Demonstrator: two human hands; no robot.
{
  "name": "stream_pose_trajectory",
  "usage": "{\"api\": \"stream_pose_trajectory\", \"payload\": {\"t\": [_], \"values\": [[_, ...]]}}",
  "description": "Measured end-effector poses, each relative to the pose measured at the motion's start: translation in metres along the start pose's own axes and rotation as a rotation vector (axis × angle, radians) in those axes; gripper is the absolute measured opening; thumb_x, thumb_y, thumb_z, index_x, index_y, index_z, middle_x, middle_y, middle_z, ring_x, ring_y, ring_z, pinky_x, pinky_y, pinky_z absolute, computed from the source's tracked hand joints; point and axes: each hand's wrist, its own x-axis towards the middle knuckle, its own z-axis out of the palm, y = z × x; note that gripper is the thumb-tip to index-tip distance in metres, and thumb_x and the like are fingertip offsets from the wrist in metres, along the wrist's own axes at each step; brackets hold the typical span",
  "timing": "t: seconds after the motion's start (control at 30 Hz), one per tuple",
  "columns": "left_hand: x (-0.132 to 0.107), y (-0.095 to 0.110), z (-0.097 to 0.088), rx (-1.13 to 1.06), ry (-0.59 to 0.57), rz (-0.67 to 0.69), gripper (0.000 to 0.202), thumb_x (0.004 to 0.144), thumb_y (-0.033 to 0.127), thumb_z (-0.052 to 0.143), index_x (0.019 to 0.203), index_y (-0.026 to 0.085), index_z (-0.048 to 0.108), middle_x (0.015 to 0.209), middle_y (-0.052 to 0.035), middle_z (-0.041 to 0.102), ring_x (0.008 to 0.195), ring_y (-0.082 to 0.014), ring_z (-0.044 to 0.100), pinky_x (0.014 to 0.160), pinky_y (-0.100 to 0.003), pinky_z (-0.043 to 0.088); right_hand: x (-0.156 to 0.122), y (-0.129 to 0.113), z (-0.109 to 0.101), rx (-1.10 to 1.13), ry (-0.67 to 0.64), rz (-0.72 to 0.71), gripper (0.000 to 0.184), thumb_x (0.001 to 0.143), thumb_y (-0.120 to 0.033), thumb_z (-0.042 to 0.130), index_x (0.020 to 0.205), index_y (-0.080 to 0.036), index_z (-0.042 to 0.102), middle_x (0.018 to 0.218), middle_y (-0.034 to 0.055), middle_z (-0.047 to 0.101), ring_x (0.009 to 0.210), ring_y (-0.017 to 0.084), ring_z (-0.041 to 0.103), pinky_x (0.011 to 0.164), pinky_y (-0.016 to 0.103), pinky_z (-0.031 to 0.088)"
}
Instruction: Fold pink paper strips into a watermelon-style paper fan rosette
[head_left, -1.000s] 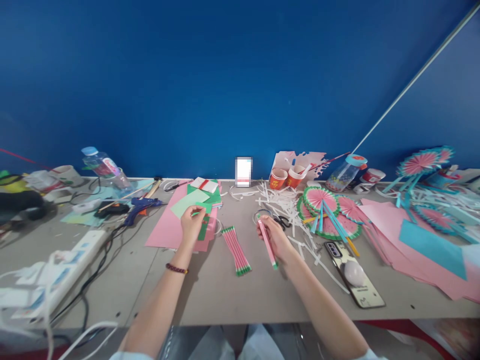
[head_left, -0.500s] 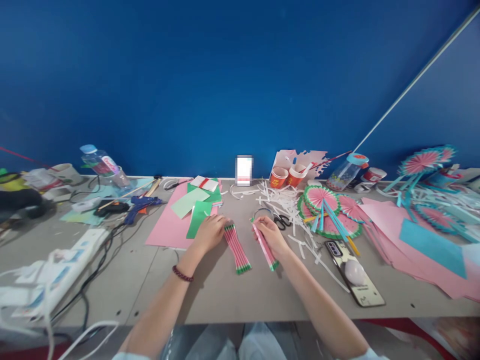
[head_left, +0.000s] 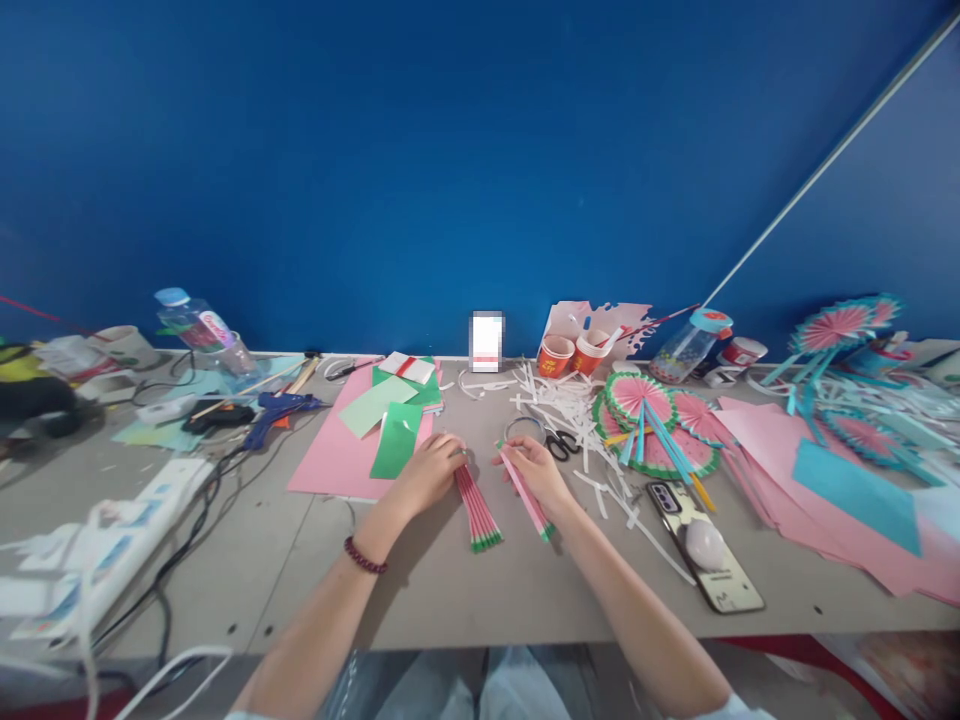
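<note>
My left hand (head_left: 426,474) rests fingers-closed on the far end of a bundle of folded pink paper strips with green tips (head_left: 477,511) lying on the grey table (head_left: 450,590). My right hand (head_left: 537,473) grips a single folded pink strip with a green tip (head_left: 526,497), held just above the table beside the bundle. A green sheet (head_left: 396,440) lies on a big pink sheet (head_left: 330,450) just left of my left hand.
Scissors (head_left: 556,444) and white paper scraps (head_left: 570,405) lie beyond my right hand. A phone (head_left: 705,545) lies to the right, with watermelon paper fans (head_left: 649,420) and pink sheets (head_left: 825,490) beyond. A glue gun (head_left: 281,410), cables, a power strip (head_left: 161,500) and a bottle (head_left: 199,325) crowd the left.
My left hand let go of the green sheet and came down onto the far end of the strip bundle. My right hand lowered its strip a little toward the bundle.
</note>
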Motion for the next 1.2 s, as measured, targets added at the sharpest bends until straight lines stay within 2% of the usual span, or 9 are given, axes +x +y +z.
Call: {"api": "stream_pose_trajectory", "payload": {"t": [0.1, 0.27, 0.4, 0.5, 0.6, 0.77, 0.93, 1.07, 1.2], "values": [[0.003, 0.005, -0.003, -0.027, 0.023, -0.025, 0.028, 0.079, 0.003, 0.045, 0.088, 0.021, 0.064, 0.100, -0.0077, 0.060, 0.102, -0.0228, 0.053, 0.090, -0.039, 0.044, -0.001, 0.000, 0.002, 0.015, -0.018, 0.039, 0.036, 0.066, -0.045, 0.070, 0.083, -0.019, 0.052, 0.068, 0.0010, 0.069, 0.043, 0.008, 0.054, 0.031, 0.015, 0.037], [0.003, 0.020, -0.003, -0.133, 0.118, -0.144, 0.025, 0.085, 0.009, 0.043, 0.087, 0.021, 0.064, 0.120, -0.0071, 0.053, 0.093, -0.0192, 0.058, 0.083, -0.034, 0.047, -0.005, -0.001, 0.006, 0.002, -0.116, 0.084, 0.036, 0.067, -0.047, 0.069, 0.084, -0.019, 0.054, 0.064, -0.0011, 0.067, 0.040, 0.008, 0.054, 0.028, 0.015, 0.036], [0.001, 0.026, 0.004, -0.317, 0.204, -0.237, 0.024, 0.089, 0.014, 0.042, 0.089, 0.020, 0.065, 0.125, -0.0066, 0.047, 0.088, -0.0159, 0.059, 0.080, -0.031, 0.049, -0.008, -0.003, 0.010, 0.012, -0.174, 0.093, 0.037, 0.067, -0.047, 0.069, 0.084, -0.018, 0.055, 0.063, -0.0007, 0.067, 0.041, 0.009, 0.057, 0.029, 0.014, 0.036], [0.001, 0.027, 0.008, -0.354, 0.292, -0.262, 0.020, 0.088, 0.018, 0.047, 0.087, 0.020, 0.067, 0.122, -0.0070, 0.048, 0.091, -0.0171, 0.058, 0.084, -0.033, 0.048, -0.009, -0.003, 0.012, 0.055, -0.182, 0.093, 0.038, 0.065, -0.046, 0.071, 0.083, -0.017, 0.054, 0.063, -0.0003, 0.067, 0.043, 0.009, 0.058, 0.030, 0.014, 0.037], [0.002, 0.026, 0.010, -0.444, 0.329, -0.302, 0.021, 0.087, 0.017, 0.048, 0.087, 0.020, 0.068, 0.112, -0.0068, 0.053, 0.081, -0.0144, 0.059, 0.076, -0.030, 0.051, -0.008, -0.001, 0.011, 0.092, -0.180, 0.102, 0.038, 0.064, -0.046, 0.072, 0.083, -0.018, 0.054, 0.063, -0.0007, 0.066, 0.042, 0.009, 0.057, 0.030, 0.014, 0.036], [0.005, 0.028, 0.010, -0.579, 0.466, -0.339, 0.021, 0.082, 0.014, 0.051, 0.091, 0.021, 0.069, 0.109, -0.0075, 0.059, 0.091, -0.0167, 0.062, 0.086, -0.034, 0.051, -0.005, 0.002, 0.008, 0.132, -0.166, 0.086, 0.036, 0.066, -0.044, 0.071, 0.085, -0.018, 0.055, 0.064, -0.0013, 0.066, 0.044, 0.009, 0.057, 0.031, 0.015, 0.036], [0.008, 0.032, 0.005, -0.817, 0.562, -0.491, 0.015, 0.079, 0.029, 0.060, 0.086, 0.021, 0.071, 0.114, -0.0088, 0.058, 0.098, -0.0196, 0.061, 0.074, -0.031, 0.057, -0.007, -0.001, 0.009, 0.197, -0.174, 0.110, 0.033, 0.063, -0.041, 0.073, 0.080, -0.019, 0.055, 0.065, -0.0016, 0.065, 0.044, 0.008, 0.054, 0.035, 0.016, 0.036], [0.010, 0.029, 0.006, -1.054, 0.583, -0.625, 0.020, 0.069, 0.035, 0.071, 0.077, 0.018, 0.069, 0.113, -0.0085, 0.058, 0.095, -0.0194, 0.062, 0.079, -0.031, 0.055, -0.011, -0.009, 0.010, 0.305, -0.207, 0.169, 0.034, 0.061, -0.040, 0.075, 0.072, -0.020, 0.049, 0.065, -0.0019, 0.065, 0.042, 0.006, 0.048, 0.038, 0.017, 0.031], [0.012, 0.025, 0.010, -1.372, 0.573, -0.779, 0.042, 0.058, 0.027, 0.079, 0.095, 0.019, 0.064, 0.108, -0.0054, 0.062, 0.084, -0.0139, 0.063, 0.081, -0.030, 0.052, -0.015, -0.015, 0.010, 0.389, -0.274, 0.199, 0.030, 0.061, -0.035, 0.073, 0.069, -0.020, 0.049, 0.063, -0.0014, 0.063, 0.044, 0.006, 0.043, 0.042, 0.019, 0.030]]}}
